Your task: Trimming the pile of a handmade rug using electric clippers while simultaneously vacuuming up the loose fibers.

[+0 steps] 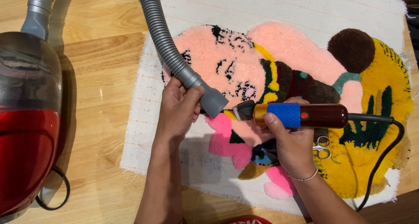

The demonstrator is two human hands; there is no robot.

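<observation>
There are two hands: a left hand (176, 112) and a right hand (291, 143). There is one grey hose (163, 41). There is one red vacuum (27, 119). There is one trimmer (301, 115) with one black cord (384, 150). There is one pair of small scissors (322, 147). There is one fluffy rug (297, 97) on one white cloth (144, 128). On the rug is one big brown circle (351, 49). There is one bracelet (304, 178) on the right wrist. There is one wooden table (100, 75) under it all.
</observation>
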